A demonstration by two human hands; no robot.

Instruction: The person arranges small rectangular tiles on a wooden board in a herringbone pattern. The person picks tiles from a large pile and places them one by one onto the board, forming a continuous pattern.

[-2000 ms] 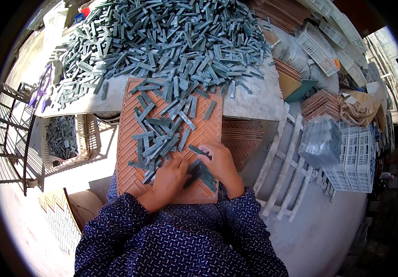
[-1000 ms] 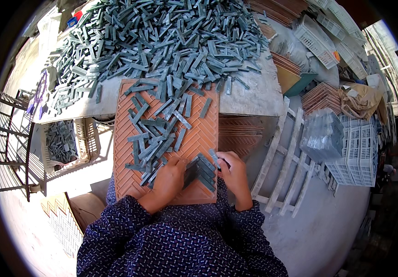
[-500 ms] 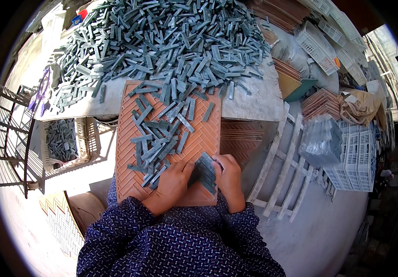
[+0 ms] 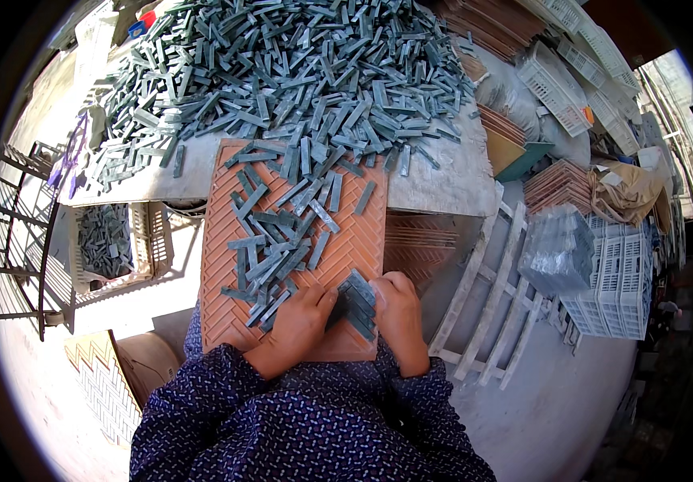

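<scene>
An orange tray [image 4: 354, 233] with herringbone grooves lies in front of me, its far end on the table. Grey-green stone strips [image 4: 354, 309] sit side by side in its near right corner, slanting with the grooves. Against their right ends my right hand [image 4: 399, 317] is closed, thumb and fingertips pressed together at the tray's edge. My left hand [image 4: 302, 317], also closed, rests on the near part of the tray, left of those strips. Its fingertips are hidden, as is anything in them. Loose stone strips [image 4: 274, 249] lie jumbled on the tray beyond it.
A large heap of stone strips [image 4: 282, 72] covers the table [image 4: 435, 189]. Below left stands a crate [image 4: 145, 241] of strips. On the right are a white slatted frame [image 4: 483, 297], a wrapped bundle [image 4: 557, 249] and stacked white crates [image 4: 611, 281].
Both hands stay in nearly the same place. The right hand has shifted slightly down along the laid strips, its fingers drawn closer together. The loose strips lie as before.
</scene>
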